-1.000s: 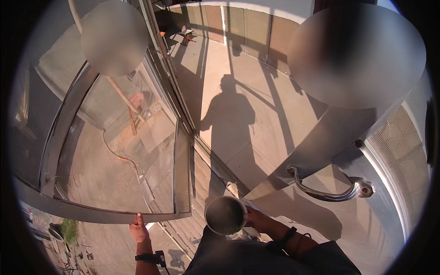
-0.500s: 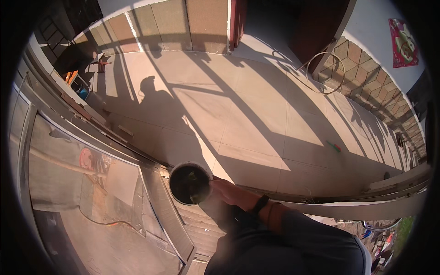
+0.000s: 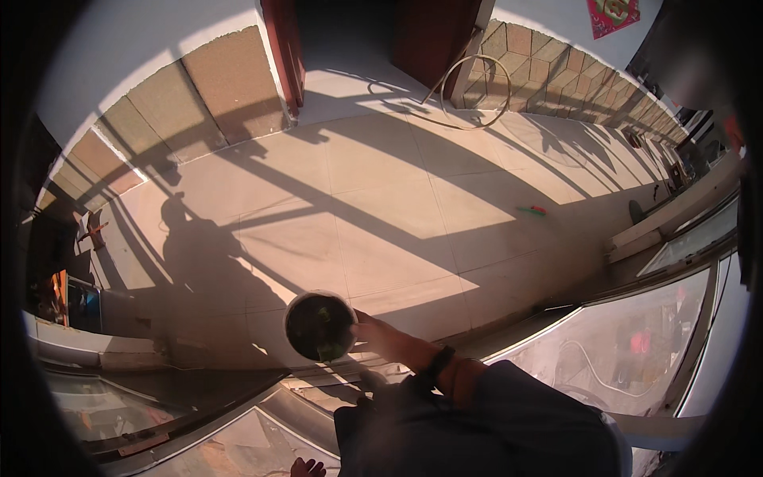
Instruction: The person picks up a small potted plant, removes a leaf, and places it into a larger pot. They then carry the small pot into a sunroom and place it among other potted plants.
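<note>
A round plant pot [image 3: 320,326] with a pale rim, dark inside and with a few green leaves, is in front of me, seen from above. My right hand [image 3: 380,335] grips its right side, fingers at the rim; a dark band circles that wrist. At the lower edge only the fingertips of my left hand [image 3: 308,467] show, somewhat apart, with nothing visible in them. Next to that hand lies a framed glass door panel [image 3: 238,445].
Pale floor tiles [image 3: 373,262] stretch ahead, striped with shadows. A hose loop [image 3: 506,87] rests by the dark red doorway. On the floor lies a small red and green object [image 3: 531,211]. Another glass panel [image 3: 636,342] stands on the right, and a low ledge [image 3: 95,342] runs on the left.
The view has turned to the left, so the doorway and hose appear further left. The pot stays in my right hand. My left fingertips have come into view at the bottom.
</note>
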